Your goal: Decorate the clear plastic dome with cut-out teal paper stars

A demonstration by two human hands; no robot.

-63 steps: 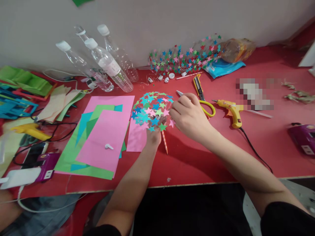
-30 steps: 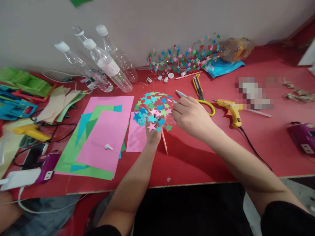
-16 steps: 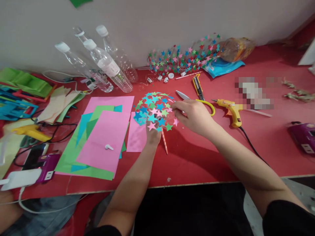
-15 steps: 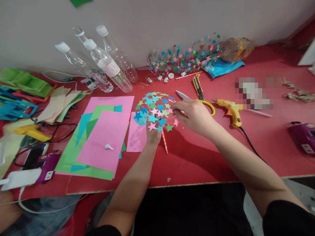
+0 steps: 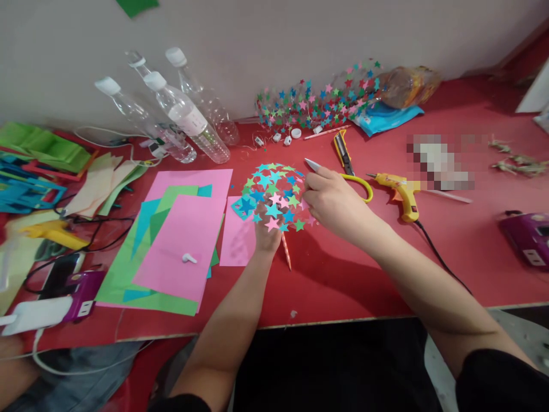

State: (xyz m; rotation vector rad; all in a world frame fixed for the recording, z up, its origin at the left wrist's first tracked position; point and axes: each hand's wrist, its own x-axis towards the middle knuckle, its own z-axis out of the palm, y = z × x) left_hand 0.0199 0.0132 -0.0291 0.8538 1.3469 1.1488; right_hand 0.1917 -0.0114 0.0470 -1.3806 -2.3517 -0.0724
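A clear, rounded plastic piece covered with blue, green and pink paper stars [image 5: 278, 197] is held over the red table. Behind it, my left hand [image 5: 268, 236] supports it from below, with the fingers mostly hidden. At its right edge is my right hand [image 5: 329, 195], fingers curled together; whatever is between the fingertips cannot be made out. A bit of blue paper [image 5: 241, 209] shows at the piece's left edge. Just below lies a red-and-white patterned pencil [image 5: 286, 252]. Scissors with yellow handles [image 5: 364, 186] lie partly behind my right hand.
Pink and green paper sheets [image 5: 175, 240] lie left, with a white earbud [image 5: 189, 258] on top. Plastic bottles [image 5: 193, 123] and star-covered bottles [image 5: 317, 103] line the wall. A utility knife [image 5: 343, 151] and yellow glue gun [image 5: 401, 194] lie right. Someone's arm [image 5: 15, 363] shows lower left.
The star-covered piece has turned or shifted slightly to the right, and more blue paper shows at its left. My right hand has moved slightly right, its fingers drawn closer together.
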